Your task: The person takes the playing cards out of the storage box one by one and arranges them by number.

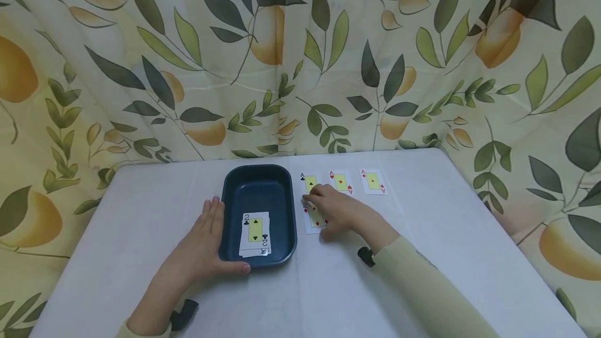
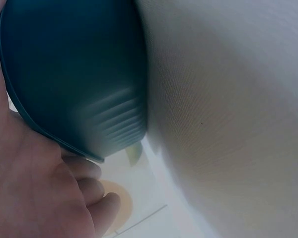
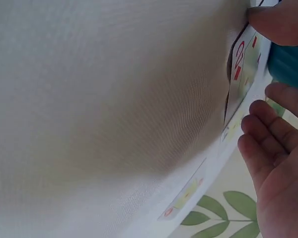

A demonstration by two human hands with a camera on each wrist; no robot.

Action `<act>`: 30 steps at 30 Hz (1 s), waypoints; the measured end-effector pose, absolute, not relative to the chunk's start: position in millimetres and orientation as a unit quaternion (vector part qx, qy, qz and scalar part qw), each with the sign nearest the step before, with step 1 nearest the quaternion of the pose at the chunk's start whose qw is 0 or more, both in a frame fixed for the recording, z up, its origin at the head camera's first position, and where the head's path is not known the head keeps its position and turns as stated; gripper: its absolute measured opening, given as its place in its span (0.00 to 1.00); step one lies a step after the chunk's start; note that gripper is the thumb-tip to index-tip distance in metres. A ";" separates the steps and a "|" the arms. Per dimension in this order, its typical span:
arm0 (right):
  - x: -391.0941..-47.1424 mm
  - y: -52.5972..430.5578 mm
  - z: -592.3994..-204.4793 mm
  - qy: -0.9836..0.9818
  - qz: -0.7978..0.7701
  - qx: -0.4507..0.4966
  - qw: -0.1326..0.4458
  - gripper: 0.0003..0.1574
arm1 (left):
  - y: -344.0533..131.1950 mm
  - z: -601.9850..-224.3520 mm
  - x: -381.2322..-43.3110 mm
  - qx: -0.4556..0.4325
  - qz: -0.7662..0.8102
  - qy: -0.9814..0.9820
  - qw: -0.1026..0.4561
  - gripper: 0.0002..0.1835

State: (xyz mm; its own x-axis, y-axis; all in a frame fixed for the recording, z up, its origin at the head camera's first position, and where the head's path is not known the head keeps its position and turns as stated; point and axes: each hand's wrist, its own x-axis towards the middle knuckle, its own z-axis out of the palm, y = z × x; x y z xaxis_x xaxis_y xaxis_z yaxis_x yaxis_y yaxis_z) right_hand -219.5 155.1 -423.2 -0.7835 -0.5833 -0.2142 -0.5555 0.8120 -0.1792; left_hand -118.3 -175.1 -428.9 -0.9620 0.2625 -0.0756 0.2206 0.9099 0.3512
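In the head view, my left hand [image 1: 199, 244] lies along the left side of a dark blue tray [image 1: 259, 171], fingers straight, thumb across its near edge. Inside the tray is a small stack of playing cards [image 1: 255, 231] with a two of clubs on top. To the tray's right, my right hand [image 1: 345, 213] pinches a diamonds playing card [image 1: 313, 219], the fingers at its far end and the thumb at its near end. This card's edge stands slightly off the cloth in the right wrist view. Its rank is partly hidden.
Beyond the right hand lie an ace of clubs [image 1: 310, 179], partly covered by the fingers, an ace of hearts [image 1: 340, 181] and an ace of diamonds [image 1: 373, 181]. A white cloth [image 1: 446, 254] covers the table. Behind its far edge hangs a leaf-and-fruit patterned curtain [image 1: 300, 82].
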 end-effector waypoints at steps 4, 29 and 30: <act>-216.8 157.8 -416.2 0.943 -0.068 -0.301 0.124 0.60 | -174.1 -426.9 -118.0 0.124 0.174 0.975 0.062 0.84; -189.1 56.1 -390.8 0.899 -0.088 -0.422 0.082 0.55 | -175.0 -426.7 -118.9 0.136 0.163 0.975 0.060 0.82; -188.2 52.5 -394.0 0.898 -0.086 -0.422 0.083 0.54 | -175.4 -427.1 -118.8 0.137 0.161 0.976 0.061 0.82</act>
